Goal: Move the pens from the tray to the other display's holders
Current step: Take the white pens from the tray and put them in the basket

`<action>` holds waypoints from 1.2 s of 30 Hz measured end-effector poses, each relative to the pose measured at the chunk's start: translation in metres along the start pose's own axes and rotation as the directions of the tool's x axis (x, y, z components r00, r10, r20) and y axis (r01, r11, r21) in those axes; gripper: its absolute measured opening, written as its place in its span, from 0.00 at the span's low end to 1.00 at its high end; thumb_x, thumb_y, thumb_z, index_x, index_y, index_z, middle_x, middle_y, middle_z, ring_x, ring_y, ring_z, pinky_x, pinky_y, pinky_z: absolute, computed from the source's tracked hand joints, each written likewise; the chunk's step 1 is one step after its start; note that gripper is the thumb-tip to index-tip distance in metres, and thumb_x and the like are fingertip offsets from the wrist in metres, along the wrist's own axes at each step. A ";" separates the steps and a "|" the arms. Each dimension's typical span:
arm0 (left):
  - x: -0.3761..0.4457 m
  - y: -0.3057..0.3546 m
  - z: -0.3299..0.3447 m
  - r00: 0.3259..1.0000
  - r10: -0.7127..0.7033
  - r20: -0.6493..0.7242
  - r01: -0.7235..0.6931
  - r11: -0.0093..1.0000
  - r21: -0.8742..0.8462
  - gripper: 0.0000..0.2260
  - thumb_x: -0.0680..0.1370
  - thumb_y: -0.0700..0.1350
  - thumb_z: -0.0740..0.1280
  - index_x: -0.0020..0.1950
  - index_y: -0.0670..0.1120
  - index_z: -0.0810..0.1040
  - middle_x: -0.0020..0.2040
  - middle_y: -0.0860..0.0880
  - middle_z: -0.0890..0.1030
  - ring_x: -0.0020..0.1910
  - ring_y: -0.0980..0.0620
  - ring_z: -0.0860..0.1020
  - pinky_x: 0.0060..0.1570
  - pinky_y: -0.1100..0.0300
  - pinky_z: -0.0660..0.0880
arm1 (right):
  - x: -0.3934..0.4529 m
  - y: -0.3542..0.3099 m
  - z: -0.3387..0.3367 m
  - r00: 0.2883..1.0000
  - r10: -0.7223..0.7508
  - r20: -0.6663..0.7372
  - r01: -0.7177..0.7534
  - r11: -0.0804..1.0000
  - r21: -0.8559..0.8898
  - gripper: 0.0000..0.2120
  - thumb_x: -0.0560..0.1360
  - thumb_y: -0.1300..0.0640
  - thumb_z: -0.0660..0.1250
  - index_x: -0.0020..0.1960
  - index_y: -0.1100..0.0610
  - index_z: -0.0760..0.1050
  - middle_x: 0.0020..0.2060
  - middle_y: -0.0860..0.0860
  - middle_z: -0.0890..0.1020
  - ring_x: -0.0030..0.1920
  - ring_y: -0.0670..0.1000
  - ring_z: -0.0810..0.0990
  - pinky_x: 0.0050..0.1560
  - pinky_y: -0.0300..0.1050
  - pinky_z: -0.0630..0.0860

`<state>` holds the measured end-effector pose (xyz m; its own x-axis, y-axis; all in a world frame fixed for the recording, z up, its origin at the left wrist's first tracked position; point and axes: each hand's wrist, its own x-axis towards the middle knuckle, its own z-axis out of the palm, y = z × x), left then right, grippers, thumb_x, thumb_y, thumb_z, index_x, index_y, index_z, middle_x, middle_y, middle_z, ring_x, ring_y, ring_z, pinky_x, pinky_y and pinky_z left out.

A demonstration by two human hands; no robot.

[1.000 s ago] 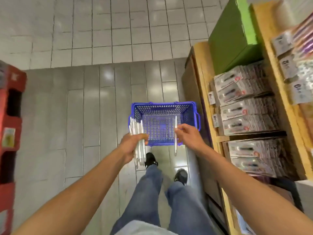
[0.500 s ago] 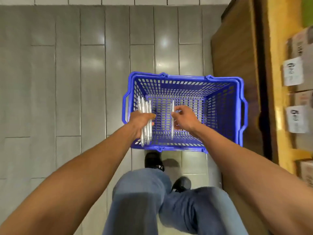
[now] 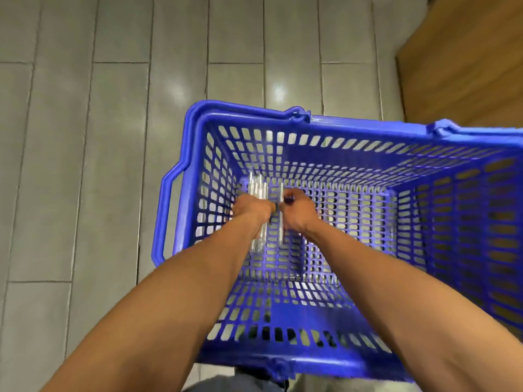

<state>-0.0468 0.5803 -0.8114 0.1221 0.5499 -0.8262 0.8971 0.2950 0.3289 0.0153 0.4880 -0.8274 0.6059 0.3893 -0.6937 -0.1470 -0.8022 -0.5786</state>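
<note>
Both bare forearms reach forward and down, drawing close together at the wrists. The left hand (image 3: 252,208) is seen from the back, its fingers curled round a bundle of pens (image 3: 258,190). The right hand (image 3: 299,212), just beside it, is also curled, gripping a single pen (image 3: 281,193) held upright. The knuckles of the two hands nearly meet; whether they touch is unclear.

Both hands hold pens (image 3: 257,190) inside the basket (image 3: 368,131) on the floor (image 3: 85,137).
</note>
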 end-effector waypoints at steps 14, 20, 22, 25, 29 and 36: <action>0.018 -0.008 0.013 0.959 0.184 -0.217 -0.104 0.937 0.335 0.38 0.73 0.51 0.76 0.76 0.40 0.61 0.70 0.41 0.73 0.64 0.39 0.76 0.51 0.49 0.76 | 0.027 0.023 0.026 0.988 -0.125 -0.085 0.128 0.991 0.026 0.13 0.78 0.56 0.67 0.60 0.48 0.69 0.29 0.50 0.76 0.27 0.47 0.74 0.29 0.40 0.71; 0.010 -0.008 0.015 0.952 0.215 -0.217 -0.126 0.923 0.364 0.40 0.73 0.51 0.76 0.77 0.40 0.59 0.72 0.41 0.68 0.67 0.39 0.73 0.56 0.47 0.76 | 0.026 0.024 0.025 0.991 -0.123 -0.048 0.124 0.992 0.022 0.15 0.78 0.59 0.66 0.63 0.49 0.70 0.29 0.49 0.75 0.27 0.46 0.74 0.28 0.39 0.74; 0.007 -0.009 0.014 0.949 0.234 -0.211 -0.145 0.919 0.368 0.40 0.73 0.51 0.76 0.77 0.40 0.59 0.74 0.41 0.67 0.69 0.39 0.71 0.59 0.46 0.75 | 0.025 0.025 0.025 0.991 -0.127 -0.046 0.128 0.991 0.024 0.16 0.78 0.60 0.66 0.64 0.51 0.70 0.30 0.50 0.76 0.28 0.47 0.75 0.29 0.39 0.72; -0.001 -0.012 0.013 0.944 0.270 -0.190 -0.180 0.904 0.388 0.41 0.74 0.51 0.75 0.78 0.39 0.57 0.77 0.40 0.62 0.73 0.39 0.67 0.66 0.47 0.71 | 0.019 0.027 0.023 0.992 -0.115 -0.056 0.117 0.993 0.024 0.17 0.78 0.59 0.66 0.65 0.53 0.70 0.27 0.49 0.75 0.32 0.48 0.78 0.31 0.37 0.72; -0.015 -0.025 0.007 0.926 0.334 -0.178 -0.233 0.874 0.427 0.33 0.77 0.46 0.72 0.77 0.41 0.60 0.73 0.42 0.65 0.70 0.41 0.68 0.66 0.47 0.72 | 0.007 0.030 0.018 0.997 -0.080 -0.011 0.080 0.997 0.012 0.17 0.77 0.60 0.67 0.66 0.55 0.71 0.39 0.56 0.82 0.39 0.49 0.81 0.30 0.33 0.69; -0.017 -0.033 0.012 0.906 0.362 -0.220 -0.249 0.875 0.415 0.22 0.78 0.44 0.69 0.70 0.42 0.66 0.67 0.43 0.68 0.62 0.43 0.72 0.57 0.48 0.77 | 0.007 0.035 0.022 0.996 -0.091 -0.023 0.088 0.988 -0.126 0.12 0.74 0.55 0.71 0.51 0.55 0.69 0.35 0.52 0.79 0.34 0.49 0.79 0.30 0.41 0.72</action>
<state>-0.0728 0.5519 -0.8137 0.3420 0.7769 -0.5286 0.9309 -0.2032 0.3036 -0.0029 0.4729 -0.8615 0.6343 0.4507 -0.6281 0.0064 -0.8155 -0.5787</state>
